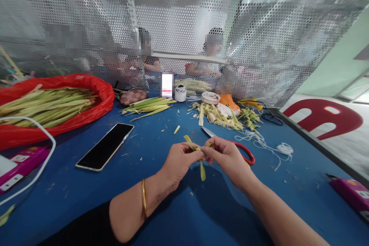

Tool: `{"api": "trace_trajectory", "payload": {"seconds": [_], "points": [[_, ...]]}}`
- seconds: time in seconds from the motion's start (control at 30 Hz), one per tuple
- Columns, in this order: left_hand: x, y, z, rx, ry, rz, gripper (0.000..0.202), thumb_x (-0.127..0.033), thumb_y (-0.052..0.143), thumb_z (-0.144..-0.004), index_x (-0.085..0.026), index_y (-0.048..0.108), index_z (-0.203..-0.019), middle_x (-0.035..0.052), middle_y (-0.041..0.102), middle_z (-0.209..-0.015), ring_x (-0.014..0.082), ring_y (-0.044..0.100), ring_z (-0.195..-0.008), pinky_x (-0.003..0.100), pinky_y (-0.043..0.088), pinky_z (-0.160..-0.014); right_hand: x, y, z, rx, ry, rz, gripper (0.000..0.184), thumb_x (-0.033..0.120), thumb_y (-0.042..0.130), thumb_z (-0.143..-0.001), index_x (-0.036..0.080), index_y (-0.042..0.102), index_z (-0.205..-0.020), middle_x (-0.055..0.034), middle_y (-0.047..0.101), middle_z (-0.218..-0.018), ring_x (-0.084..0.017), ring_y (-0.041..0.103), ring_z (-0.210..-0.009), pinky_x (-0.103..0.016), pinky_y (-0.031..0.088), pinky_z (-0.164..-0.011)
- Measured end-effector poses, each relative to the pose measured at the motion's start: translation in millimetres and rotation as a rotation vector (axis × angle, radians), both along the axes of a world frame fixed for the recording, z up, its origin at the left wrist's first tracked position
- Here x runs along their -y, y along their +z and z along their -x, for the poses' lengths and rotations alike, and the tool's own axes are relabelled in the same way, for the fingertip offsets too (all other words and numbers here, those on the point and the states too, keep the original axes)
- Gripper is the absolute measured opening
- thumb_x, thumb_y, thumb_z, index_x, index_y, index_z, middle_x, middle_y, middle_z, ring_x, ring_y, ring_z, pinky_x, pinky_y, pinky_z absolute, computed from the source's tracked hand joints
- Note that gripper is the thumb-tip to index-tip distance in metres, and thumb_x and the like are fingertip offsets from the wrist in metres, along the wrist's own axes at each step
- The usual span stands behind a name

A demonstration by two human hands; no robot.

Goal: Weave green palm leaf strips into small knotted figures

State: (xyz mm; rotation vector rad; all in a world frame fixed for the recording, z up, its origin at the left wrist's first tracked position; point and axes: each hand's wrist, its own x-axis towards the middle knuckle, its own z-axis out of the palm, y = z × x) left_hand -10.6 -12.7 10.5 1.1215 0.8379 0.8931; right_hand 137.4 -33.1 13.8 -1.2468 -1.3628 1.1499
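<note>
Both hands meet over the middle of the blue table, pinching a small piece of green-yellow leaf strip (203,172). My left hand (180,159) is closed on it, one end sticking up past the fingers and another hanging below. Against it, my right hand (227,157) also pinches the strip with thumb and fingertips. The exact fold or knot between the fingertips is hidden. Just behind my right hand lie scissors (250,157) with red handles, partly covered by it, blades pointing away to the left. A short leaf scrap (177,129) lies ahead of the hands.
At left are a red bag (108,102) of long leaves, a phone (105,148) and a purple power strip (27,165). Leaf strips (151,104), a tape roll (210,98), leaf scraps (216,117) and white string (284,150) lie farther back. Perforated metal screens (184,15) stand behind; people sit beyond.
</note>
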Motion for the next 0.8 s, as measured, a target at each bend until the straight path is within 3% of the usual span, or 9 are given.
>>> {"api": "trace_trajectory", "payload": {"seconds": [0.13, 0.3, 0.53, 0.63, 0.8], "points": [[1.3, -0.5, -0.1, 0.048, 0.010, 0.092, 0.016, -0.029, 0.073, -0.066, -0.014, 0.071, -0.067, 0.0039, 0.068, -0.068, 0.0146, 0.060, -0.068, 0.027, 0.044, -0.073, 1.9, 1.4, 4.1, -0.144, -0.047, 0.065, 0.022, 0.036, 0.067, -0.075, 0.017, 0.056, -0.069, 0.0024, 0.058, -0.056, -0.010, 0.053, -0.050, -0.024, 0.043, -0.052], [-0.6, 2.5, 3.5, -0.002, -0.052, 0.027, 0.018, -0.030, 0.074, -0.068, -0.014, 0.074, -0.076, 0.0059, 0.073, -0.077, 0.0177, 0.064, -0.077, 0.028, 0.045, -0.079, 2.1, 4.3, 3.1, -0.205, -0.048, 0.109, 0.021, 0.035, 0.069, -0.072, 0.016, 0.059, -0.068, 0.0022, 0.059, -0.055, -0.009, 0.054, -0.049, -0.023, 0.045, -0.052], [-1.1, 6.0, 2.9, -0.118, 0.011, -0.069, 0.016, -0.030, 0.072, -0.068, -0.015, 0.074, -0.073, 0.0044, 0.072, -0.074, 0.0186, 0.064, -0.078, 0.028, 0.046, -0.077, 0.7, 3.0, 1.0, -0.008, -0.069, 0.002, 0.019, 0.034, 0.063, -0.078, 0.017, 0.058, -0.071, 0.0019, 0.063, -0.057, -0.011, 0.058, -0.046, -0.025, 0.046, -0.049], [-1.5, 4.2, 2.9, -0.119, 0.041, -0.046, 0.013, -0.028, 0.072, -0.067, -0.015, 0.072, -0.068, 0.0034, 0.070, -0.070, 0.0161, 0.060, -0.072, 0.026, 0.044, -0.073, 0.7, 3.4, -3.2, 0.130, -0.028, -0.085, 0.014, 0.030, 0.060, -0.082, 0.018, 0.059, -0.074, 0.0020, 0.062, -0.060, -0.012, 0.058, -0.054, -0.025, 0.045, -0.054], [-2.3, 3.6, 4.4, -0.088, 0.024, 0.016, 0.014, -0.030, 0.074, -0.066, -0.016, 0.072, -0.067, 0.0035, 0.068, -0.067, 0.0153, 0.058, -0.070, 0.026, 0.044, -0.072, 0.7, 5.4, -9.2, 0.453, 0.010, -0.278, 0.012, 0.023, 0.053, -0.087, 0.020, 0.056, -0.076, 0.0034, 0.055, -0.062, -0.012, 0.048, -0.059, -0.024, 0.037, -0.056]]}}
